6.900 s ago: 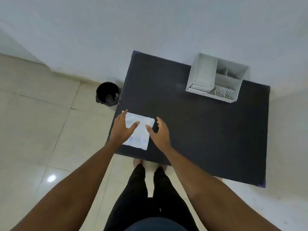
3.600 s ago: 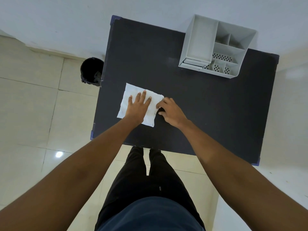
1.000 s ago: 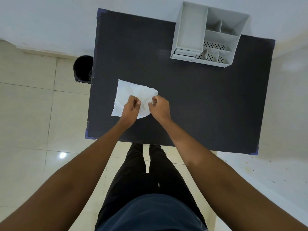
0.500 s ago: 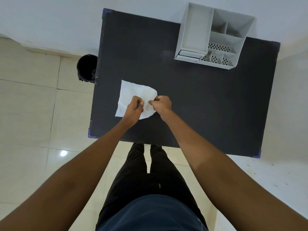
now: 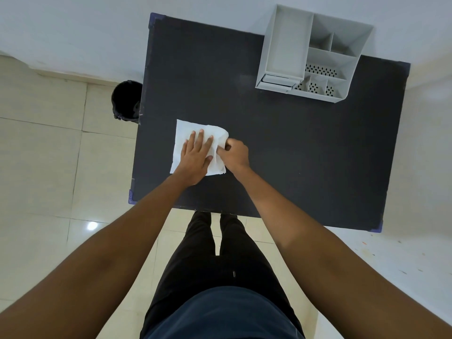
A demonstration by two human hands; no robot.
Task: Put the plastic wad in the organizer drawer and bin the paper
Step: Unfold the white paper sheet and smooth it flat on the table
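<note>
A crumpled white paper (image 5: 186, 133) lies on the black table (image 5: 293, 155) near its left front part. My left hand (image 5: 195, 156) rests flat on the paper with its fingers spread. At the sheet's right edge, my right hand (image 5: 235, 155) pinches a raised fold of the paper with its fingertips. No plastic wad shows; whatever the paper wraps is hidden under it and my hands. The grey organizer (image 5: 286, 45) stands at the table's far right, its small drawer (image 5: 277, 80) pushed in at the front left corner.
A black bin (image 5: 126, 100) stands on the tiled floor just off the table's left edge, near the far corner. A white wall runs behind the table. My legs are at the table's front edge.
My left hand has let go of its pinch and now lies flat and spread on the paper. My right hand keeps its grip on the right edge.
</note>
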